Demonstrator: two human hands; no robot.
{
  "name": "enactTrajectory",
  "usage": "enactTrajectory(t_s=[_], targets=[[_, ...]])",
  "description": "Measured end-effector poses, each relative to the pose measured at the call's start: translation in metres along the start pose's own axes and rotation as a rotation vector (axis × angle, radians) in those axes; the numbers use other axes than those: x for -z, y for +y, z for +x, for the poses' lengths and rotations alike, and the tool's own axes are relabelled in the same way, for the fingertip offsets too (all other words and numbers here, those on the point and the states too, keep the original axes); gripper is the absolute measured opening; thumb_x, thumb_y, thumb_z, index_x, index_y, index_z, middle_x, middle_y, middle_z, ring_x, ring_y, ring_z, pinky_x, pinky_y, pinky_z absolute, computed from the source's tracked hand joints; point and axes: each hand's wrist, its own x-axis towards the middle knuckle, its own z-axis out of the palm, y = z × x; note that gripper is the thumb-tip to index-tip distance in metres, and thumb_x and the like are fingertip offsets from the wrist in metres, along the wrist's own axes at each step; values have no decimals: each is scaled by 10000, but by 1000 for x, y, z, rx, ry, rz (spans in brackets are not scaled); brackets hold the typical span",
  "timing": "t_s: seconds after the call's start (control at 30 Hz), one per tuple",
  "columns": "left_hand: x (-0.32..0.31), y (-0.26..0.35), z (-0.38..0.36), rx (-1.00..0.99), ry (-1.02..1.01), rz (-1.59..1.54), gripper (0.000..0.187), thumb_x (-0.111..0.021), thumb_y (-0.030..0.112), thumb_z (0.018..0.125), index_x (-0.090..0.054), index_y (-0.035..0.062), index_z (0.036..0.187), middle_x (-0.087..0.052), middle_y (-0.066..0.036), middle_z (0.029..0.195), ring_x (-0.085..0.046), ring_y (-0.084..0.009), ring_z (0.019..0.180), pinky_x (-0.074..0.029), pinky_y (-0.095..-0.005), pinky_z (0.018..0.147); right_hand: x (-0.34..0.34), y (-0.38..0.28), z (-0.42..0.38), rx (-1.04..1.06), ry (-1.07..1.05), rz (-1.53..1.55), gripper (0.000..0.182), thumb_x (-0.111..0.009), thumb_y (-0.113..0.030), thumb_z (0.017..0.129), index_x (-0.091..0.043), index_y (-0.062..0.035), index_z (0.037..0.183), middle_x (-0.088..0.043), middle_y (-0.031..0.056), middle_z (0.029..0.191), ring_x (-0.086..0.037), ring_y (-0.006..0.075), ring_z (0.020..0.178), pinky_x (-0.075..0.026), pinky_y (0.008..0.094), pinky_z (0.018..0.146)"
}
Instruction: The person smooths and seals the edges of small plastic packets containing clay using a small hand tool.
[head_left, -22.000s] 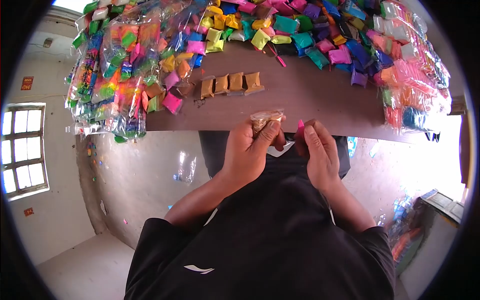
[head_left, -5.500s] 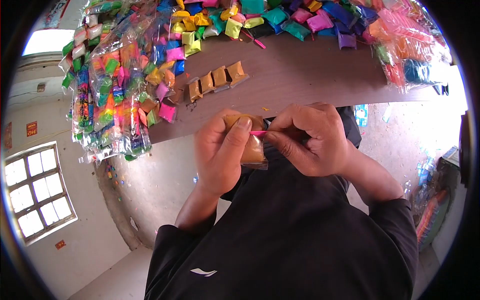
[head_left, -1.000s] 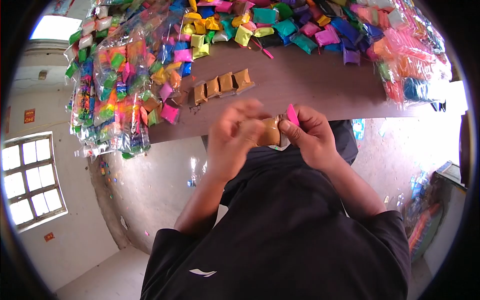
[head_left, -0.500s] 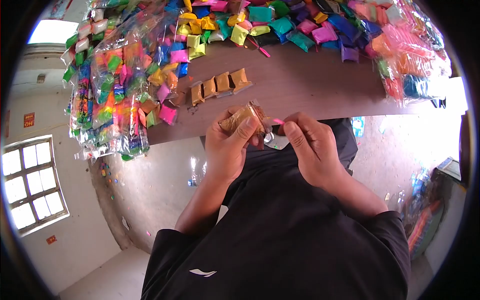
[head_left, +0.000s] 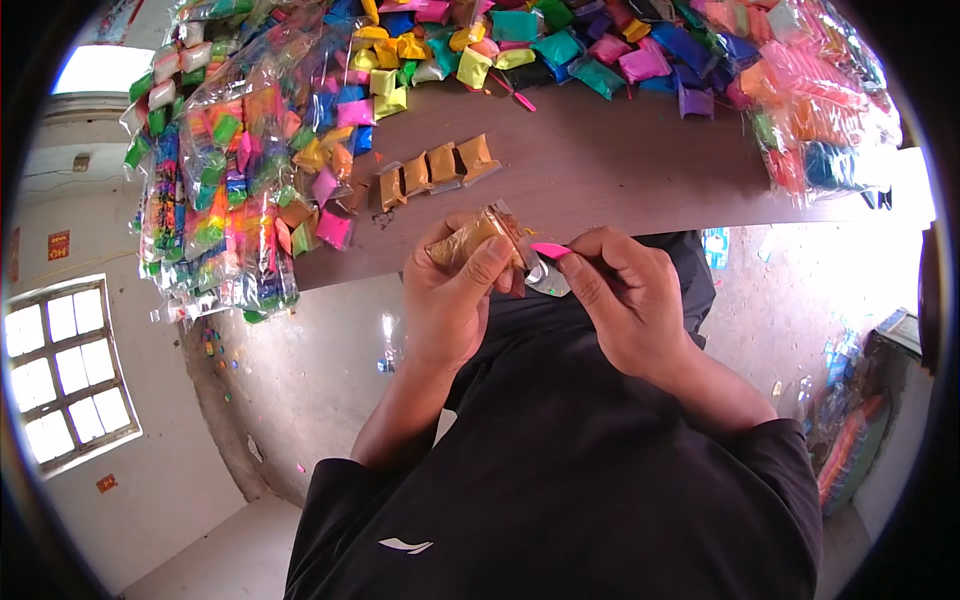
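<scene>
My left hand (head_left: 455, 285) is closed around a small golden-brown packet (head_left: 468, 243) in clear wrapping, thumb pressed along its side. The packet's torn-looking clear end points toward my right hand (head_left: 630, 300). That hand pinches a small pink plastic tool (head_left: 548, 250) between thumb and fingers, its tip right at the packet's clear end. Below the tool, something shiny and clear (head_left: 546, 280) shows between the hands. On the table just beyond lies a short row of similar golden-brown packets (head_left: 441, 164).
The brown table (head_left: 600, 160) carries heaped colourful packets (head_left: 540, 45) along its far side. Bagged packets (head_left: 240, 170) pile at the left, and pink and orange bags (head_left: 815, 110) at the right. Another pink tool (head_left: 523, 100) lies near the far heap.
More of the pink tool now shows between my right fingers and the packet. My right hand has shifted slightly; the left keeps its hold on the packet.
</scene>
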Motion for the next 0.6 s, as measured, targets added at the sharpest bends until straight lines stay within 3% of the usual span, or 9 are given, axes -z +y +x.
enactTrajectory(t_s=[0.23,0.3,0.37,0.43,0.6], targets=[[-3,2,-2,-22,9,84,150,-702,85,967,-623,15,1074,-697,-94,899,-619,-124,675,-541,-310,615,-6,3,1,5,70,59,73,-646,-36,982,-630,33,962,-584,54,701,-493,70,607,-396,264,545],[-6,3,-4,-23,19,102,163,-709,82,960,-624,11,1080,-700,-94,897,-637,-137,682,-551,-314,621,-10,10,3,-53,70,283,88,-644,-45,991,-623,38,971,-586,45,718,-482,57,641,-392,250,565],[-6,4,-5,-24,30,119,175,-715,79,954,-626,8,1087,-704,-94,895,-655,-149,688,-561,-318,626,-9,8,4,-45,64,267,91,-650,-50,989,-626,36,968,-586,43,724,-478,57,649,-391,248,571],[-5,4,-7,-30,6,73,206,-735,74,951,-648,-24,1110,-721,-111,982,-689,-151,815,-575,-278,707,-6,4,6,-37,56,252,95,-656,-54,987,-630,34,964,-587,41,729,-474,57,657,-390,247,577],[-1,1,-8,-37,0,46,221,-749,68,938,-654,-28,1113,-720,-96,976,-688,-145,817,-580,-278,712,-2,1,11,4,40,143,80,-675,-52,968,-658,21,942,-579,51,710,-480,76,629,-396,264,567]])
